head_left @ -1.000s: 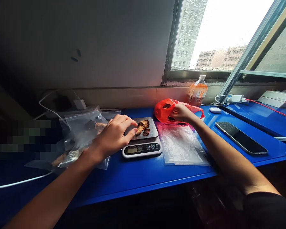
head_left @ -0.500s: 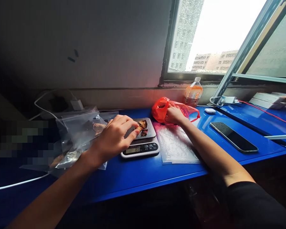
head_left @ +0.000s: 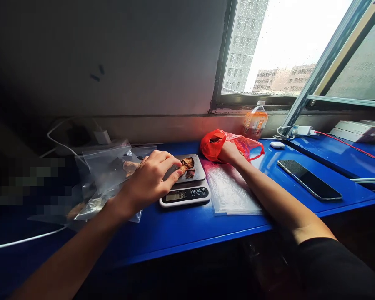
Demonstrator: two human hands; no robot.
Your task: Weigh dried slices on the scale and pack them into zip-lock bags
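White thin cable (head_left: 28,243): ran across the far left of the glossy blue tabletop (head_left: 175,235).
Clear plastic zip bags (head_left: 108,164): lay heaped, brownish contents showing through, partly hidden by the left forearm.
Left hand (head_left: 154,175): palm down, fingers bent, thumb spread from forefinger; tips at the left end of the brown, curled dried pieces (head_left: 188,162). Could not tell whether it gripped one.
White digital scale with grey metal plate (head_left: 200,171): bore the dried pieces; display lit, digits too blurred to read surely.
Red thin plastic carrier bag (head_left: 210,149): stood behind and right of the scale, mouth open, dark pieces inside.
Right hand (head_left: 228,152): sunk in the red bag, fingers hidden; could not tell whether closed or holding anything.
Flat clear plastic bags (head_left: 234,196): lay stacked beside the scale, below the right wrist.
Orange-labelled clear bottle (head_left: 255,121): upright behind the red bag.
Black-screened smartphone (head_left: 311,180): lay flat, right of the right forearm.
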